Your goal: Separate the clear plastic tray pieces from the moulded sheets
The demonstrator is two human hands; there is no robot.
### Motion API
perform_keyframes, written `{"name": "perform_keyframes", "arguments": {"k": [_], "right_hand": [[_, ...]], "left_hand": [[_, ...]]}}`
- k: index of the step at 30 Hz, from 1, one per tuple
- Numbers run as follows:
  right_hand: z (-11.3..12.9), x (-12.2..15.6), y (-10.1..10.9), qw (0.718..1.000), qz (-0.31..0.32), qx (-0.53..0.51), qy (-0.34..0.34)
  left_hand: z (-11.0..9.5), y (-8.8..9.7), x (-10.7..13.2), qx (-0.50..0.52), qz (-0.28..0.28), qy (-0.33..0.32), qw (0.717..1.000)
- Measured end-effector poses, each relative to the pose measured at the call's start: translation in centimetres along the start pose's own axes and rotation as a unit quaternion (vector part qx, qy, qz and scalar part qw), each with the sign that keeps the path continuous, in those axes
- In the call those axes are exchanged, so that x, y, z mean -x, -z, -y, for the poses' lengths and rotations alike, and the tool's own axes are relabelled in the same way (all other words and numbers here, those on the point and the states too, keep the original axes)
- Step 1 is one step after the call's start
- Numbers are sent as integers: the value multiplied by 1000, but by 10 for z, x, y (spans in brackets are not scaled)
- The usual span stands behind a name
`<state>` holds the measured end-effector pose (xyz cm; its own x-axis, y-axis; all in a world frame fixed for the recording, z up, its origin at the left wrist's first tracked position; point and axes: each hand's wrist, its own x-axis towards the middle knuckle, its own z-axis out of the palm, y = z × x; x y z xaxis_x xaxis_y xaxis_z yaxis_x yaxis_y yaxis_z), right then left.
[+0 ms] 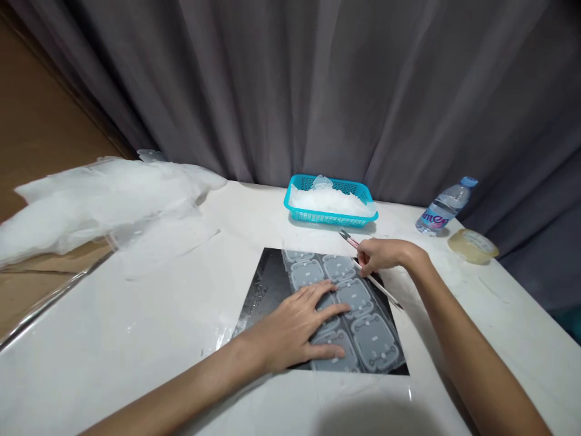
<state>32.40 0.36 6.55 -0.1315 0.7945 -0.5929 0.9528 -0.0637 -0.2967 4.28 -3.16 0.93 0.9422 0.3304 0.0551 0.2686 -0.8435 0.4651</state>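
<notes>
My left hand (306, 327) lies with spread fingers on a clear plastic sheet (374, 342) of rounded-square pieces, pressing it onto a black mat (261, 303). My right hand (374, 255) is closed at the mat's far right corner. Its fingertips pinch a slim white pen-like tool (384, 292), whose dark pointed end lies towards the lower right. Small snips (348, 238) with pinkish handles show just beyond the right hand, blades pointing away. The hand hides their rear part, so I cannot tell whether it touches them.
Behind the mat stands a turquoise basket (333, 218) holding white, filmy pieces. A water bottle (442, 209) and a roll of tape (473, 245) are at the right. White plastic sheets (109, 200) are heaped at the left, beside cardboard (45, 127). A grey curtain (290, 85) hangs behind the table.
</notes>
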Motion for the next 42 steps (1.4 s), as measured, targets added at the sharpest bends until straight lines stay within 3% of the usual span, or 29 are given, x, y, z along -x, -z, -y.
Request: {"name": "perform_keyframes", "arguments": {"k": [8, 13, 20, 23, 26, 30, 33, 38, 42], "right_hand": [[0, 18, 9, 992, 76, -63, 73], [-6, 31, 17, 958, 130, -209, 145], [-13, 21, 11, 958, 99, -242, 117], [-7, 17, 7, 963, 124, -226, 79], [2, 20, 3, 969, 143, -177, 98], [11, 30, -16, 971, 102, -75, 202], [10, 36, -39, 961, 71, -73, 256], [1, 50, -60, 953, 17, -131, 273], [-8, 59, -60, 954, -30, -153, 257]], "left_hand": [[-3, 10, 19, 20, 23, -27, 999], [-10, 19, 34, 27, 29, -47, 998], [-17, 29, 32, 39, 56, -70, 995], [-15, 34, 32, 51, 73, -59, 994], [-9, 39, 34, 73, 90, -52, 992], [-3, 43, 37, 115, 103, -60, 986], [-4, 47, 39, 139, 105, -56, 983], [-12, 53, 35, 187, 157, -13, 970], [-11, 45, 26, 219, 87, 48, 971]]}}
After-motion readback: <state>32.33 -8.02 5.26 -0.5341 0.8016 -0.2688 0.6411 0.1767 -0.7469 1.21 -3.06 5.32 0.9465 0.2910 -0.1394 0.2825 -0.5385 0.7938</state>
